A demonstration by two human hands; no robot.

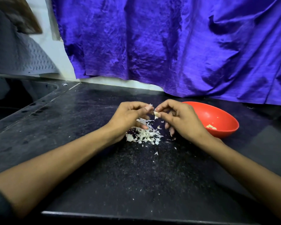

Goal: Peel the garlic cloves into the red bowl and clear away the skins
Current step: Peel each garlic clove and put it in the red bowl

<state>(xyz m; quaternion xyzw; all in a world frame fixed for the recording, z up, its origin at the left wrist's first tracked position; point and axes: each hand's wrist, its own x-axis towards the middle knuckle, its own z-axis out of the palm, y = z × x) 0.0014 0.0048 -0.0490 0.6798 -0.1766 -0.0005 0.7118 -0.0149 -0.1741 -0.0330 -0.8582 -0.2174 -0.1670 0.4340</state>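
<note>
Black speckled stone tabletop [104, 168], dark and slightly glossy, front edge visible at the bottom of the view.

Backdrop: wrinkled blue-violet cloth [169, 43] hanging behind the tabletop, its hem reaching the surface at the right. Grey textured mat [26, 59] propped at the far left, above a dark sink recess [15, 98].

Item 1: red bowl [217, 117], on the tabletop to the right, just behind the right wrist. Contents: a few pale peeled garlic cloves [211, 126] at its near inner wall.

Item 2: pile of white papery skins [144, 135], on the tabletop centre, directly below both hands. Loose flakes scattered around it and toward the front edge; 1 stray flake near the sink corner.

Item 3: garlic clove [156, 113], held in the air between the 2 hands, above the pile, left of the bowl. Partly skinned, though small and hard to tell in detail.

Left hand [130, 117]: fingers curled, thumb and forefinger pinching a shred of skin [151, 105] at the top of the clove. Grip closed on that shred.

Right hand [180, 117]: thumb and forefinger pinched around the clove, remaining fingers hanging loosely curled downward. Grip closed on the clove.

Both forearms bare, reaching in from the lower corners.
</note>
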